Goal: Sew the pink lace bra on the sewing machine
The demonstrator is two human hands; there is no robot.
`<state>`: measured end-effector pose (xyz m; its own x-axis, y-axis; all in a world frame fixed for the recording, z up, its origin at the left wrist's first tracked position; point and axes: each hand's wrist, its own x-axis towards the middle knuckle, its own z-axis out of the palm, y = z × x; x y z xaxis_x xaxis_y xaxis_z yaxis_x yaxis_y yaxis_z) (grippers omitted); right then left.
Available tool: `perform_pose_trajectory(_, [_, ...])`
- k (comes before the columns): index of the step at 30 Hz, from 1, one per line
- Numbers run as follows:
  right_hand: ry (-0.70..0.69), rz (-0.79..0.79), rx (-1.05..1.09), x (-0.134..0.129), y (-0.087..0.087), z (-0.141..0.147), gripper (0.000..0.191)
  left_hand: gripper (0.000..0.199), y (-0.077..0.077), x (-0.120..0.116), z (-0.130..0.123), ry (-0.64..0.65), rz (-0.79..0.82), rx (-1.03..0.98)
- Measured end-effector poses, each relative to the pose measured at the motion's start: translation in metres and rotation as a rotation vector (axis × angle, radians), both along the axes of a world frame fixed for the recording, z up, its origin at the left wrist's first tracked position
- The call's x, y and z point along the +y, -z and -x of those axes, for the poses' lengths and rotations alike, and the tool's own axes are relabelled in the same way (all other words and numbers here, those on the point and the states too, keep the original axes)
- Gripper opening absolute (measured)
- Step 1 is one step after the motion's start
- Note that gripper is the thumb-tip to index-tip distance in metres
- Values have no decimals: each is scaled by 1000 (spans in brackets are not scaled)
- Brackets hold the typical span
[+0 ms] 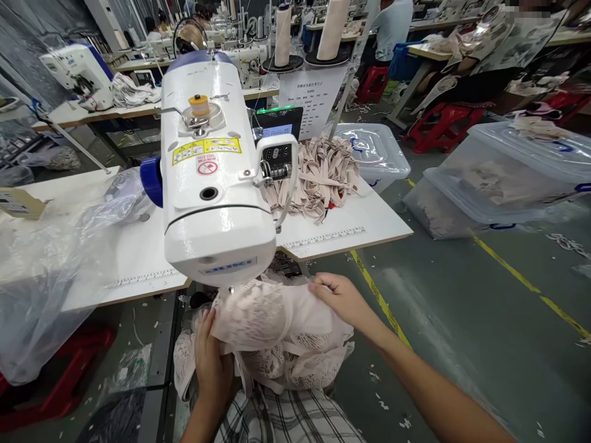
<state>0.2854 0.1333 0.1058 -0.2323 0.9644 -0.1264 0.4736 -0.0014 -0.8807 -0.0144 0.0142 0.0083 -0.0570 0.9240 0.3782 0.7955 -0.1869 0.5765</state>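
A pale pink lace bra (258,311) is stretched between my two hands, just under the head of a white sewing machine (217,227). My left hand (212,354) grips its left edge, the thumb on top and the fingers partly hidden by cloth. At the upper right edge, my right hand (339,295) pinches the fabric between thumb and fingers. More lace pieces (309,366) hang below it over my lap. The needle area is mostly hidden behind the machine head.
Beige straps (323,175) lie heaped on the white table (332,237), right of the machine. Two thread cones (332,31) stand behind. Clear plastic bins (489,178) sit on the floor at right. Plastic sheeting (50,271) covers the table's left side. A red stool (78,375) is lower left.
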Motion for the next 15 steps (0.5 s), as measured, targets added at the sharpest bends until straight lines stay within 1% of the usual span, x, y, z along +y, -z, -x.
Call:
perform_pose_trajectory(2, [45, -18, -144, 1, 8, -27, 35, 67, -5, -6, -12, 114, 5, 121])
perform_pose_trajectory(3, [33, -6, -243, 2, 12, -40, 35, 65, -4, -9, -20, 188, 36, 177])
perform_pose_trajectory(5, [-34, 24, -434, 5, 14, -58, 33, 61, 3, -15, -34, 304, 81, 263])
perform_pose_trajectory(6, [-58, 23, -483, 7, 12, -62, 29, 60, 8, -17, -39, 333, 76, 282])
perform_pose_trajectory(7, [-61, -3, -482, 9, 6, -61, 26, 59, 14, -18, -43, 346, 50, 281])
perform_pose_trajectory(8, [-38, -58, -437, 12, -3, -56, 25, 57, 19, -18, -44, 345, 22, 262])
perform_pose_trajectory(9, [-1, -141, -360, 15, -16, -47, 26, 55, 23, -16, -45, 329, -2, 232])
perform_pose_trajectory(10, [34, -258, -269, 19, -32, -35, 27, 52, 25, -14, -44, 310, -23, 194])
perform_pose_trajectory(12, [73, -568, -106, 27, -72, -6, 25, 44, 23, -8, -42, 273, -65, 105])
perform_pose_trajectory(13, [74, -765, -43, 31, -93, 8, 25, 40, 20, -6, -41, 252, -84, 70])
perform_pose_trajectory(15, [62, -1080, 21, 39, -133, 33, 29, 34, 11, -3, -39, 184, -108, 28])
